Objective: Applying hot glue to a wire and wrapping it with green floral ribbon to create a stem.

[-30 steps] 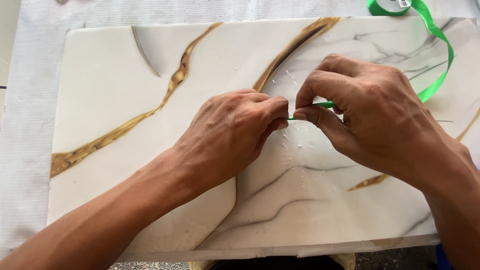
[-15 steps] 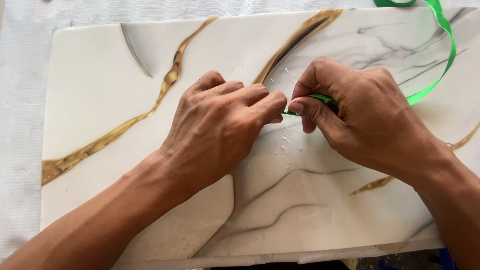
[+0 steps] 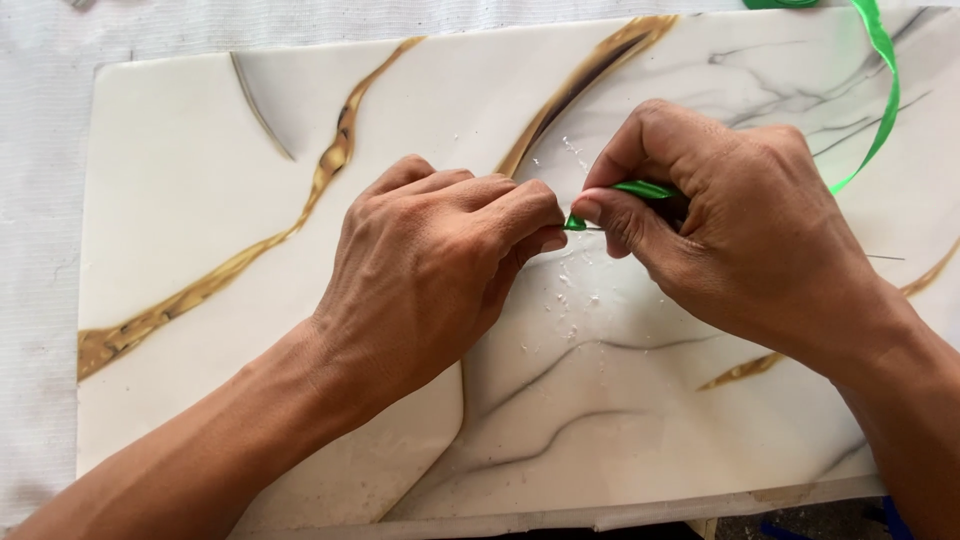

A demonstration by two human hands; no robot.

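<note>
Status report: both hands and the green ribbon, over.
Left hand and right hand pinch green ribbon end together. Ribbon tail arcs up right. Marble-pattern board beneath; white flecks near fingers.

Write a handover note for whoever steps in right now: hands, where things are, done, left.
Left hand: fingers curled, fingertips pinched at the end of the green ribbon.
Right hand: thumb and forefinger pinch the same ribbon end, facing the left hand; a thin wire or needle shows past the right hand.
The ribbon trails up and right, off the top edge, over the marble-patterned board, which lies on a white cloth. Small clear flecks lie below the hands.
Done: ribbon end gripped by both hands.
Left: no finished fold or knot visible yet.
</note>
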